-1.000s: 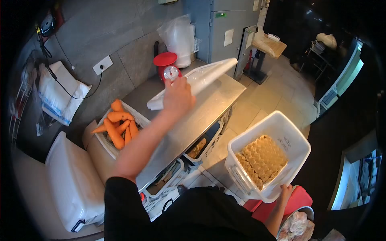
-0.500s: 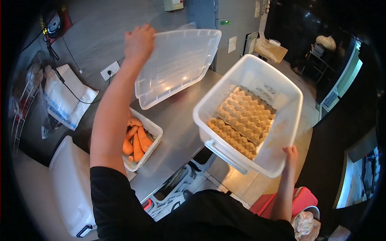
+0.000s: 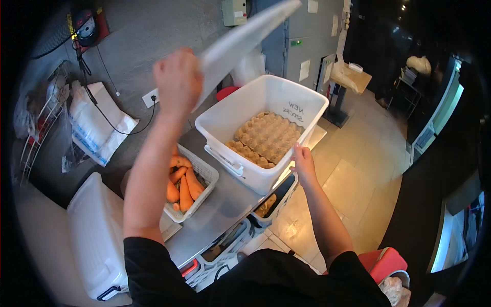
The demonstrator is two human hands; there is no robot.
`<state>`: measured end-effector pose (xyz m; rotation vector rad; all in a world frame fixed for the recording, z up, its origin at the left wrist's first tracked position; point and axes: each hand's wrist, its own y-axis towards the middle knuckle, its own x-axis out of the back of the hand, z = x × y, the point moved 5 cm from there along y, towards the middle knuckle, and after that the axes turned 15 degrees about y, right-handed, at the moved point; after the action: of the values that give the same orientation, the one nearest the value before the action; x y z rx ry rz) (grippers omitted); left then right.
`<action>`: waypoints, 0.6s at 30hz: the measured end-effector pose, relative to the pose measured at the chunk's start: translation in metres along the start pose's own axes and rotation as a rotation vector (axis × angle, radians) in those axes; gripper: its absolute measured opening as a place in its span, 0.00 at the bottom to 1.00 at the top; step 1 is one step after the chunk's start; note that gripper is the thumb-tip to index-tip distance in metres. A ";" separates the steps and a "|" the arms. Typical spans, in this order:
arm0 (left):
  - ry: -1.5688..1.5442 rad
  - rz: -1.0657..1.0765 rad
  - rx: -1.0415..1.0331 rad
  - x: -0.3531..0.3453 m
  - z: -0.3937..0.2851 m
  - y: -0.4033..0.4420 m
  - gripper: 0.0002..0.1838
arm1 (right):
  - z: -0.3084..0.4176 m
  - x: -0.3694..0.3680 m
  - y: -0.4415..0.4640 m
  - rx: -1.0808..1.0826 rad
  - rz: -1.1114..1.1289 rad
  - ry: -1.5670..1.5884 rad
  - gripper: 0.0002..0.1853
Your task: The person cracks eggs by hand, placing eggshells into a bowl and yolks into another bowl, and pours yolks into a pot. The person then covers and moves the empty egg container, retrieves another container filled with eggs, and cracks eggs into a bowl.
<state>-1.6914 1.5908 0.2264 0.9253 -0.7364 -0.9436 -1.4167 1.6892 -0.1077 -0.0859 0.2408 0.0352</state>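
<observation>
My left hand (image 3: 179, 84) is raised and closed on the edge of a translucent plastic lid (image 3: 240, 43), which is tilted steeply and blurred by motion. A white plastic storage bin (image 3: 230, 123) sits at the far end of the steel counter. Inside it lie cardboard egg trays (image 3: 271, 134); handwriting that looks like "new stacks" marks its far inner wall. My right hand (image 3: 303, 163) grips the bin's near right side, with the thumb up by the rim. Left of the bin, a white plastic basket (image 3: 208, 190) holds several carrots (image 3: 185, 187).
Along the steel counter (image 3: 225, 197), baskets (image 3: 240, 235) stand underneath. A large white tub (image 3: 97, 235) is at the lower left. A cable hangs down the wall to a socket (image 3: 150, 98). A red container (image 3: 381, 263) stands on the floor at lower right.
The bin has moved left from over the floor onto the counter and is now more level. The lid has swung up to a steeper angle, with my left hand still holding it.
</observation>
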 end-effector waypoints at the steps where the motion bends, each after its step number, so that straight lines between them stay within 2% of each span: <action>1: -0.047 0.029 -0.030 0.010 -0.017 -0.013 0.16 | -0.001 -0.001 0.003 -0.035 0.031 0.084 0.30; 2: -0.097 0.059 -0.061 0.019 -0.034 -0.026 0.19 | -0.001 -0.002 0.005 -0.073 0.060 0.168 0.35; 4: -0.216 0.126 -0.098 0.039 -0.065 -0.048 0.21 | 0.004 -0.003 0.006 -0.114 0.075 0.229 0.39; 6: -0.278 0.375 -0.135 0.049 -0.092 -0.071 0.19 | 0.008 -0.006 0.009 -0.159 0.093 0.290 0.42; 7: -0.362 0.455 -0.170 0.048 -0.110 -0.089 0.22 | 0.009 -0.007 0.010 -0.171 0.106 0.347 0.44; 9: -0.274 0.427 -0.169 0.050 -0.135 -0.119 0.24 | 0.015 -0.009 0.014 -0.181 0.126 0.397 0.45; 11: -0.335 0.710 -0.195 0.044 -0.151 -0.139 0.26 | 0.024 -0.016 0.015 -0.170 0.127 0.400 0.45; 12: -0.330 0.714 -0.187 0.042 -0.155 -0.141 0.26 | 0.024 -0.020 0.019 -0.143 0.085 0.313 0.42; 14: -0.416 0.539 -0.064 0.046 -0.157 -0.140 0.29 | 0.029 -0.026 0.020 -0.153 0.069 0.213 0.41; 15: -0.412 0.544 -0.057 0.045 -0.161 -0.143 0.29 | 0.032 -0.027 0.019 -0.157 0.045 0.118 0.41; 18: -0.550 0.433 0.065 0.042 -0.164 -0.144 0.30 | 0.042 -0.032 0.014 -0.162 0.016 0.071 0.38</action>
<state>-1.5846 1.5658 0.0326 0.5211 -1.3801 -0.7890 -1.4385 1.7058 -0.0600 -0.2466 0.3093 0.0680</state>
